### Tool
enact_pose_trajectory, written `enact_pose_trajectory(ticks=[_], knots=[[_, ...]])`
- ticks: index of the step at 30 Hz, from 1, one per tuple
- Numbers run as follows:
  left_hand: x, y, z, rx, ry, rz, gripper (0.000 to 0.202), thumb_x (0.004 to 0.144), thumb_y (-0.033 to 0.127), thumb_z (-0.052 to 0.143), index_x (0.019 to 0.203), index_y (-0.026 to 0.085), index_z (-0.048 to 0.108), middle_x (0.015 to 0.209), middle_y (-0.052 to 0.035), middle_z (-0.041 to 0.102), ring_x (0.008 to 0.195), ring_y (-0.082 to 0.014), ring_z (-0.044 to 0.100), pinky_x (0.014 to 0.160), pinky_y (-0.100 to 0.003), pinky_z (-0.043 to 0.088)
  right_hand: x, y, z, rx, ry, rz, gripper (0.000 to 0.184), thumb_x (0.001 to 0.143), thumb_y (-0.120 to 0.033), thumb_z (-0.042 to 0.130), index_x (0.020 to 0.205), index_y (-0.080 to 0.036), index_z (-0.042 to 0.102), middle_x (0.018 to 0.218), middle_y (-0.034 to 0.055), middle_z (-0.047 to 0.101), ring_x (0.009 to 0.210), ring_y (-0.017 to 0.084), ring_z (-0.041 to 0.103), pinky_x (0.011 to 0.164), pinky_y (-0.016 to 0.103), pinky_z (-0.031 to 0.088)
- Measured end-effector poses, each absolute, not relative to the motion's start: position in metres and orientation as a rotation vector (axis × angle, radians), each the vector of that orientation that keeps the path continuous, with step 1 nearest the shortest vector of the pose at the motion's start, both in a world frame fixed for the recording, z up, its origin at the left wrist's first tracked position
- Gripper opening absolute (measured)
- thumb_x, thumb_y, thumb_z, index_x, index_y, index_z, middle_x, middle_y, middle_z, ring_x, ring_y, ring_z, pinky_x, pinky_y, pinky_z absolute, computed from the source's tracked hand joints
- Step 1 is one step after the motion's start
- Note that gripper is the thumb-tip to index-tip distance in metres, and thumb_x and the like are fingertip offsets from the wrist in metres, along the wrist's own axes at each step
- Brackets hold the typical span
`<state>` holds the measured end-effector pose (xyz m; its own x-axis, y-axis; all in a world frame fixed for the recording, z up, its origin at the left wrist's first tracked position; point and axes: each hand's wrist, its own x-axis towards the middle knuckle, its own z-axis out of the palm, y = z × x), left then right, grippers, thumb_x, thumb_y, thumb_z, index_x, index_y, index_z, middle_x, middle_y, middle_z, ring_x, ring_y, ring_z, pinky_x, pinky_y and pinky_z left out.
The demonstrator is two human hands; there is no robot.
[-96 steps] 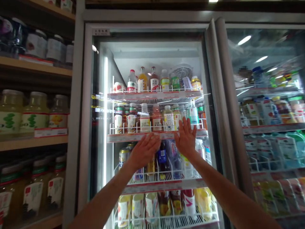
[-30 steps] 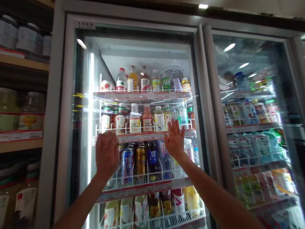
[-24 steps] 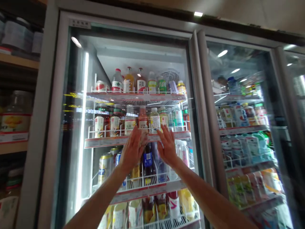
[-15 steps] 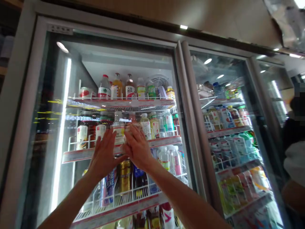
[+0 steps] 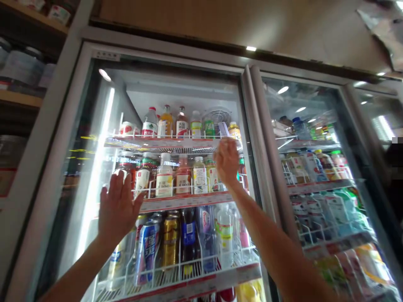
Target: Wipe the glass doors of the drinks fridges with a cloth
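I face a drinks fridge with a shut glass door (image 5: 94,138). My left hand (image 5: 117,206) lies flat on the glass at the lower left, fingers spread, holding nothing. My right hand (image 5: 226,160) presses the glass higher up near the door's right edge, fingers stretched upward and empty. Behind the glass, bottles (image 5: 182,176) stand in a row on the middle shelf between my hands. Cans (image 5: 170,235) and bottles fill the shelf below, and more bottles (image 5: 166,121) line the top shelf.
A second glass-door fridge (image 5: 315,176) with drinks stands to the right, split from the first by a grey post (image 5: 261,138). Wooden shelves with jars (image 5: 22,71) are on the left. A person's dark shape (image 5: 396,167) shows at the far right edge.
My hands were close together at the door's middle half a second ago. Now they are apart: the left has slid down and left, the right up and right. The view has tilted upward.
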<state>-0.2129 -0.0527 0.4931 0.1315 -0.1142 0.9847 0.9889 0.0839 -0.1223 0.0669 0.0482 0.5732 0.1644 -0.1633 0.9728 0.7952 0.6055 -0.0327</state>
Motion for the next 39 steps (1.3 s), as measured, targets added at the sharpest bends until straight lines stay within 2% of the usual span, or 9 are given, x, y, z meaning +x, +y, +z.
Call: enact_pose_trajectory(ticks=[5,9,13,19,22,25,28,33,39], knots=[[-0.218,-0.052,0.492,-1.131,-1.048,-1.093,0.064,0.09,0.045,0.033,0.145,0.019,0.01,0.148,-0.0148,0.021,0.137,-0.0311,0.02,0.108,-0.056,0.022,0.02,0.023,0.537,-0.323,-1.687,-1.102,0.038,0.088,-0.028,0.046,0.125,-0.031,0.05,0.146,-0.0025,0.033,0.138,0.019,0.02,0.11,0.041,0.025],[-0.217,-0.051,0.49,-1.128,-1.029,-1.104,0.063,0.091,0.04,0.034,0.145,0.024,0.006,0.15,-0.0116,0.018,0.138,-0.0286,0.016,0.109,-0.055,0.019,0.093,0.048,0.558,-0.673,-1.333,-0.871,0.04,0.09,-0.021,0.036,0.128,-0.024,0.049,0.145,0.0059,0.034,0.135,0.024,0.028,0.104,0.05,0.03],[-0.206,-0.048,0.492,-1.157,-1.015,-1.094,0.062,0.091,0.036,0.034,0.145,0.02,0.008,0.148,-0.0142,0.024,0.137,-0.0288,0.019,0.11,-0.055,0.018,0.084,0.047,0.572,-0.778,-1.212,-0.718,0.047,0.088,-0.019,0.037,0.134,-0.012,0.041,0.144,0.0139,0.035,0.136,0.028,0.025,0.105,0.05,0.03],[-0.194,-0.045,0.496,-1.203,-0.998,-1.093,0.061,0.091,0.038,0.033,0.145,0.021,0.011,0.148,-0.0122,0.023,0.137,-0.0276,0.02,0.11,-0.052,0.017,0.008,0.015,0.514,-0.335,-1.664,-1.101,0.043,0.088,-0.025,0.044,0.131,-0.031,0.044,0.145,-0.0029,0.034,0.138,0.019,0.018,0.111,0.042,0.023],[-0.194,-0.047,0.494,-1.22,-1.01,-1.09,0.059,0.091,0.04,0.032,0.144,0.02,0.016,0.148,-0.0112,0.025,0.137,-0.0267,0.021,0.111,-0.05,0.017,0.064,0.034,0.513,-0.556,-1.468,-0.973,0.045,0.09,-0.02,0.035,0.134,-0.024,0.041,0.143,0.004,0.038,0.135,0.02,0.026,0.109,0.046,0.025],[-0.192,-0.05,0.492,-1.235,-1.056,-1.081,0.059,0.091,0.041,0.031,0.143,0.017,0.019,0.148,-0.0121,0.025,0.138,-0.0261,0.019,0.112,-0.049,0.015,0.113,0.058,0.526,-0.799,-1.133,-0.732,0.045,0.09,-0.022,0.031,0.133,-0.016,0.043,0.142,0.0129,0.038,0.132,0.028,0.03,0.102,0.055,0.03],[-0.189,-0.053,0.492,-1.246,-1.11,-1.088,0.059,0.091,0.042,0.028,0.143,0.015,0.019,0.149,-0.0121,0.021,0.138,-0.0259,0.017,0.112,-0.049,0.013,0.093,0.051,0.517,-0.774,-1.159,-0.716,0.045,0.09,-0.023,0.03,0.134,-0.017,0.043,0.143,0.0106,0.036,0.135,0.027,0.025,0.104,0.052,0.03],[-0.19,-0.055,0.494,-1.283,-1.091,-1.116,0.06,0.091,0.043,0.03,0.144,0.018,0.019,0.15,-0.0096,0.02,0.138,-0.0252,0.017,0.113,-0.048,0.011,0.024,0.012,0.465,-0.456,-1.679,-1.049,0.042,0.09,-0.029,0.041,0.132,-0.029,0.044,0.147,-0.002,0.031,0.139,0.02,0.015,0.111,0.041,0.022],[-0.191,-0.052,0.492,-1.262,-1.092,-1.103,0.059,0.091,0.042,0.03,0.144,0.017,0.018,0.15,-0.0098,0.021,0.139,-0.0239,0.016,0.113,-0.046,0.011,0.098,0.046,0.469,-0.731,-1.188,-0.788,0.046,0.092,-0.022,0.032,0.138,-0.023,0.036,0.145,0.0094,0.034,0.135,0.026,0.027,0.104,0.053,0.027]])
